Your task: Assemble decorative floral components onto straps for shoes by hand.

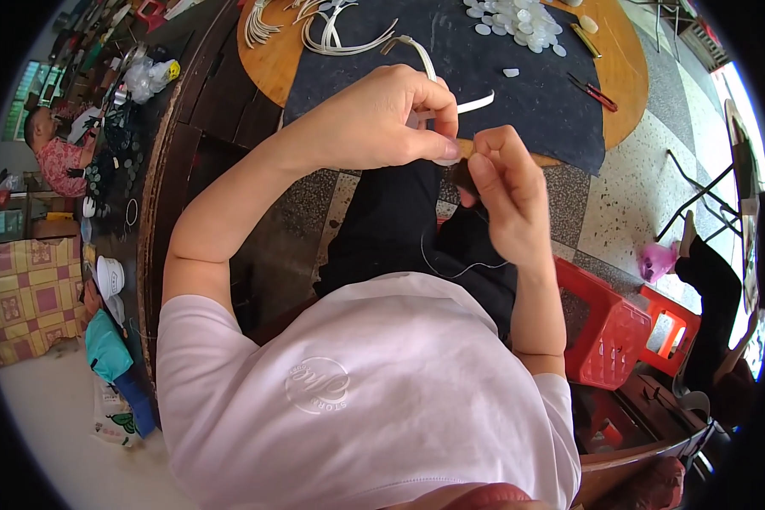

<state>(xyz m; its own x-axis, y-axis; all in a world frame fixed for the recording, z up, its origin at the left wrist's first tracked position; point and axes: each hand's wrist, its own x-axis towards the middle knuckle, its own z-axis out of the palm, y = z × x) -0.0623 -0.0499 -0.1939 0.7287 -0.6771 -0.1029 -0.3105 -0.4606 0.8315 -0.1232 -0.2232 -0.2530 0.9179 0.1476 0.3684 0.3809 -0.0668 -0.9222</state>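
Over the near edge of the table, my left hand is closed around a thin white strap. One end of the strap curls out to the right, and another part rises above the knuckles. A small pale, translucent piece shows at the left thumb tip. Just to the right, my right hand is closed, thumb against bent fingers. Whatever it pinches is hidden or too small to make out. A thin thread loops down across my dark trousers below the hands.
A dark cloth covers much of the round wooden table. On it lie translucent discs, more white straps and red-handled snips. A red plastic stool stands at right. Another person sits far left.
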